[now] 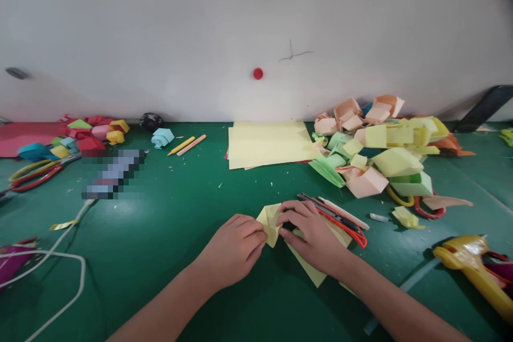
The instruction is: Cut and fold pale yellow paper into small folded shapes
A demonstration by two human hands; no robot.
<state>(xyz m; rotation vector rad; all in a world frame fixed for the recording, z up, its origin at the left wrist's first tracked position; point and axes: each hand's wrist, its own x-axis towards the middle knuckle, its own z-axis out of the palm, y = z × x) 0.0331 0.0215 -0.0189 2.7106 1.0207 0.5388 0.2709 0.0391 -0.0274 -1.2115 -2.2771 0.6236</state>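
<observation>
Between my two hands is a small folded piece of pale yellow paper [270,223], just above the green table. My left hand [240,246] pinches its left edge, fingers curled together. On the other side, my right hand [306,232] holds the paper's right edge between thumb and fingers. Under and beside my right hand lie loose yellow sheets [310,267], partly covered by the hand. A cutter knife [340,219] with a red-orange edge lies just behind the right hand, next to a pale stick [344,212].
Yellow sheets [268,144] are stacked at the back. Folded paper pieces [380,144] are heaped at the back right, with scissors [430,211] partly under them. A yellow glue gun [473,267] lies at right. Left are a phone [116,173], white cable [82,278] and scissors [40,173].
</observation>
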